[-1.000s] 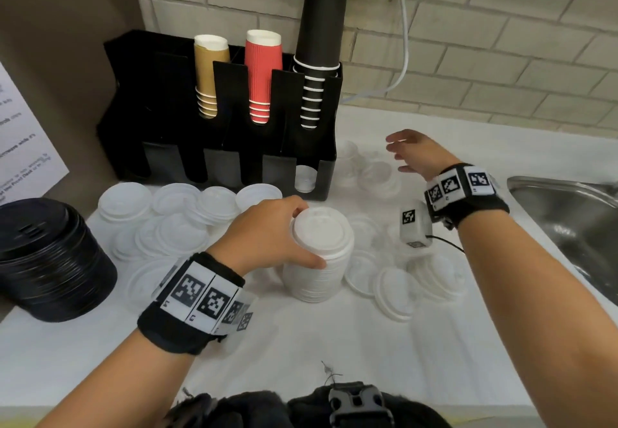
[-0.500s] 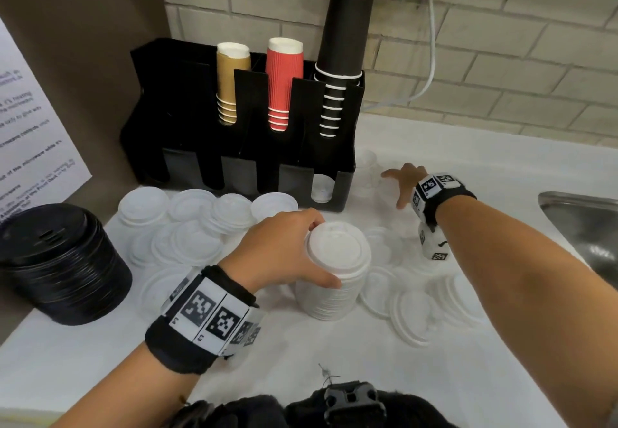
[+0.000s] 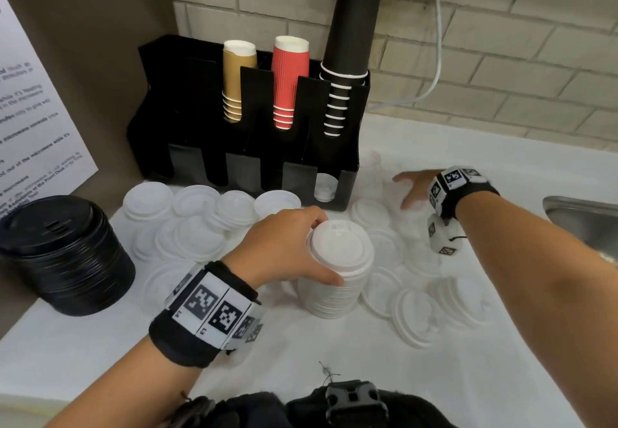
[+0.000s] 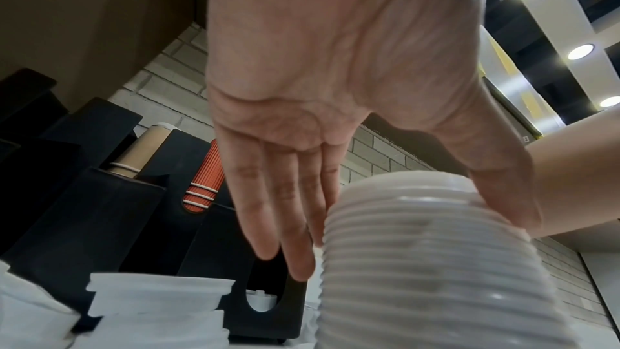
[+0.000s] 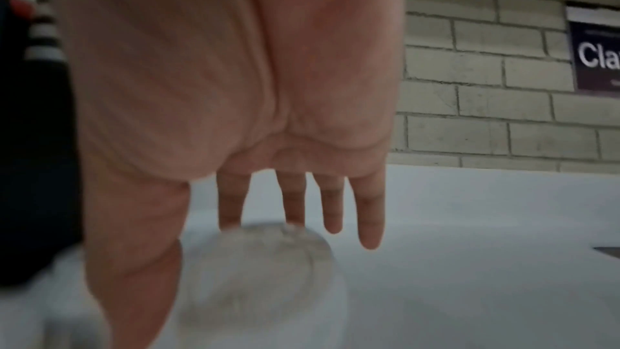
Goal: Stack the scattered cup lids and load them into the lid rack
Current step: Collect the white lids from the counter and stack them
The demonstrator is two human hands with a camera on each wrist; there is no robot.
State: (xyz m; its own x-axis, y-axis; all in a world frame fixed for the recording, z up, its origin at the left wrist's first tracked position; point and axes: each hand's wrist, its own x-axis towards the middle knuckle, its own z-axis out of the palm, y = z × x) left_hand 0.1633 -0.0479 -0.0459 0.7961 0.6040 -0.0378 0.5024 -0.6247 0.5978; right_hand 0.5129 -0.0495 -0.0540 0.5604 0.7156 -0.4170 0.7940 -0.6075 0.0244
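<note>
A tall stack of white lids (image 3: 337,273) stands mid-counter, and my left hand (image 3: 317,250) grips its top, thumb in front, fingers (image 4: 268,208) behind. Loose white lids lie scattered to the left (image 3: 197,227) and to the right (image 3: 418,314) of it. Behind them stands the black rack (image 3: 254,146), with cups above and a few lids in its rightmost lower slot (image 3: 324,187). My right hand (image 3: 406,193) is open with fingers spread, just above the lids right of the rack. In the right wrist view a clear lid (image 5: 255,275) lies under its fingertips, blurred.
A stack of black lids (image 3: 63,253) sits at the left counter edge below a paper notice (image 3: 36,126). A steel sink (image 3: 588,220) opens at the right. A white cable (image 3: 438,59) hangs down the brick wall behind.
My right hand has moved forward and down toward the lids right of the rack. My left hand has kept its hold on the white stack.
</note>
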